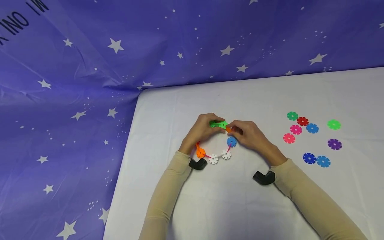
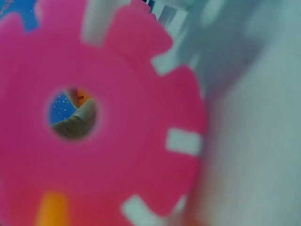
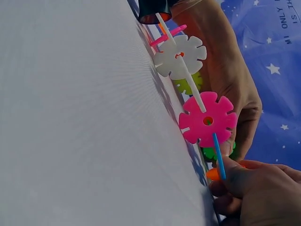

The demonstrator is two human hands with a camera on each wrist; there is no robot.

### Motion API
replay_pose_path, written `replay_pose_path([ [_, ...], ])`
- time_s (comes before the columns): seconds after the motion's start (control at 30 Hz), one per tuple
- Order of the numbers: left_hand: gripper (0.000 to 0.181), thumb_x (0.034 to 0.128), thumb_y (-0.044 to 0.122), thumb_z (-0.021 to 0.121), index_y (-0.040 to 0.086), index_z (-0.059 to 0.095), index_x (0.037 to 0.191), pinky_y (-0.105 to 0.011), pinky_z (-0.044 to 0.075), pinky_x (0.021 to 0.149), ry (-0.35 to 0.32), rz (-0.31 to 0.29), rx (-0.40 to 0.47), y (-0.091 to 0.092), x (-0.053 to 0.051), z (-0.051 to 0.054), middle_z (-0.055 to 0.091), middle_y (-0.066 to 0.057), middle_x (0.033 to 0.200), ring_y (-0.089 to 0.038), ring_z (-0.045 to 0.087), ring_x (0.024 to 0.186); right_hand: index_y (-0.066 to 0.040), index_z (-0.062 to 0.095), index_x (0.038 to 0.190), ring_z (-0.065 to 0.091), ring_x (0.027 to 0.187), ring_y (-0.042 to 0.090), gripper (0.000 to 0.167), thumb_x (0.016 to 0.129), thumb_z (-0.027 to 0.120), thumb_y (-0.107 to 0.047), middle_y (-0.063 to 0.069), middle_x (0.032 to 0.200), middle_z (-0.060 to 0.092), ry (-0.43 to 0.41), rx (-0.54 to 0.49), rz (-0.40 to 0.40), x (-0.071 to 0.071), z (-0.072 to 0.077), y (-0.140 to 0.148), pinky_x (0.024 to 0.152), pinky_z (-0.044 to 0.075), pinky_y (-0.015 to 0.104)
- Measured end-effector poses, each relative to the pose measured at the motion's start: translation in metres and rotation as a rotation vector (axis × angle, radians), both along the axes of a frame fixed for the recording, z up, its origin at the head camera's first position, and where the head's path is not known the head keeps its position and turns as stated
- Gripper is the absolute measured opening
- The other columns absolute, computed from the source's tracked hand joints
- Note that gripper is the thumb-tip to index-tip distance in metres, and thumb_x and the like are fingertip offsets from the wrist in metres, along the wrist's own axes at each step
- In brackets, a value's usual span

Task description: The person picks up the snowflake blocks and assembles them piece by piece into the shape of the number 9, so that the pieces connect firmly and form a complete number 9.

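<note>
Notched plastic discs are slotted together into a curved chain on the white table. At its far side my left hand [image 1: 204,127] pinches a bright green disc [image 1: 223,124]. My right hand [image 1: 248,134] pinches an orange disc [image 1: 229,129] against that green one; fingertips partly cover the joint. From there the chain runs through a blue disc [image 1: 231,141], white discs [image 1: 213,159] and another orange disc [image 1: 200,153], with pink discs between. A pink disc [image 2: 136,113] fills much of the left wrist view and hides my left hand. The right wrist view shows both hands meeting at the orange disc.
Loose discs lie to the right on the table, among them a red disc [image 1: 302,121], a purple disc [image 1: 334,144] and a dark blue disc [image 1: 309,158]. Black wrist mounts [image 1: 264,178] jut from both sleeves. A purple star-printed cloth [image 1: 168,43] hangs behind the table.
</note>
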State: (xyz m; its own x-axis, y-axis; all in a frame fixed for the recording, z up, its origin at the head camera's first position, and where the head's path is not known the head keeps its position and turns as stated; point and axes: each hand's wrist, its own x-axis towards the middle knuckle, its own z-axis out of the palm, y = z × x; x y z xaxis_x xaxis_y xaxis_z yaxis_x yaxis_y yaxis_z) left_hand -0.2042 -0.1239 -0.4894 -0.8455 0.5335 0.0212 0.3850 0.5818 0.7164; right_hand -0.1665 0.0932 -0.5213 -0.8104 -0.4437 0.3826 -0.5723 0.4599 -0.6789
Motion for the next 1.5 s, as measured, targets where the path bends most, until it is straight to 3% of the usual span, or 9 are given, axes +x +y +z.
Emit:
replay_pose_path([
  [0.17,0.037,0.0792,0.023,0.082,0.009,0.074,0.112,-0.02,0.049,0.086,0.032,-0.007,-0.017,0.001,0.001,0.0,0.073,-0.003,0.101,-0.012,0.065,0.092,-0.003,0.071,0.095,0.049,0.06,0.007,0.016,0.08,0.077,0.0,0.002,0.071,0.065,0.048,-0.033,0.007,0.001,0.0,-0.002,0.053,0.042,0.022],
  [0.5,0.035,0.0806,0.021,0.081,0.006,0.074,0.112,-0.022,0.05,0.08,0.082,-0.064,-0.054,0.005,0.002,0.005,0.074,-0.005,0.099,-0.013,0.064,0.086,0.0,0.071,0.092,0.048,0.061,0.009,0.015,0.079,0.074,0.007,0.005,0.074,0.066,0.105,0.006,-0.006,0.003,0.002,-0.005,0.055,0.042,0.025],
  [0.77,0.035,0.0818,0.021,0.079,0.006,0.074,0.113,-0.021,0.048,0.077,0.1,-0.094,-0.061,0.006,0.003,0.005,0.074,-0.005,0.1,-0.012,0.063,0.083,0.0,0.07,0.092,0.051,0.063,0.012,0.012,0.082,0.073,0.005,0.008,0.079,0.069,0.089,0.059,-0.031,0.006,0.008,-0.007,0.058,0.044,0.028],
  [0.9,0.035,0.0827,0.021,0.078,0.005,0.073,0.113,-0.022,0.049,0.078,0.105,-0.109,-0.051,0.007,0.003,0.005,0.074,-0.006,0.101,-0.013,0.064,0.085,0.0,0.07,0.092,0.05,0.062,0.011,0.014,0.08,0.075,0.005,0.007,0.078,0.069,0.086,0.039,-0.037,0.005,0.008,-0.007,0.057,0.043,0.027],
  [1.0,0.035,0.0839,0.023,0.077,0.007,0.073,0.115,-0.023,0.049,0.084,0.079,-0.108,-0.073,0.006,0.003,0.004,0.073,-0.004,0.102,-0.013,0.063,0.09,-0.002,0.071,0.092,0.049,0.06,0.01,0.012,0.081,0.076,0.0,0.004,0.073,0.066,0.041,0.005,-0.008,0.003,0.006,-0.007,0.056,0.041,0.025],
  [1.13,0.038,0.0857,0.028,0.076,0.012,0.071,0.12,-0.026,0.047,0.09,0.043,-0.107,-0.139,0.006,0.004,0.005,0.07,0.0,0.106,-0.013,0.059,0.097,-0.007,0.071,0.096,0.048,0.062,0.009,0.007,0.09,0.071,-0.01,-0.001,0.072,0.063,-0.102,-0.001,0.025,0.0,0.007,-0.003,0.059,0.041,0.024],
  [1.33,0.052,0.0891,0.037,0.072,0.012,0.061,0.134,-0.036,0.036,0.106,0.049,-0.09,-0.252,0.0,0.006,0.017,0.061,-0.005,0.126,-0.021,0.05,0.119,-0.012,0.071,0.11,0.053,0.075,0.015,0.018,0.099,0.057,-0.012,0.002,0.095,0.071,-0.236,0.032,0.031,-0.003,0.011,0.005,0.072,0.044,0.033],
  [1.4,0.048,0.0909,0.036,0.07,0.011,0.062,0.131,-0.038,0.034,0.107,0.069,-0.073,-0.248,-0.005,0.008,0.025,0.061,-0.006,0.126,-0.023,0.049,0.12,-0.013,0.07,0.113,0.052,0.075,0.015,0.02,0.099,0.056,-0.013,0.002,0.096,0.07,-0.259,0.032,0.044,-0.004,0.012,0.006,0.072,0.043,0.033],
  [1.5,0.034,0.0919,0.031,0.069,0.009,0.068,0.117,-0.036,0.041,0.099,0.095,-0.048,-0.157,-0.012,0.016,0.034,0.065,-0.006,0.112,-0.021,0.054,0.108,-0.013,0.069,0.118,0.052,0.079,0.015,0.022,0.099,0.057,-0.014,0.001,0.101,0.069,-0.282,0.025,0.069,-0.006,0.013,0.006,0.074,0.044,0.032],
])
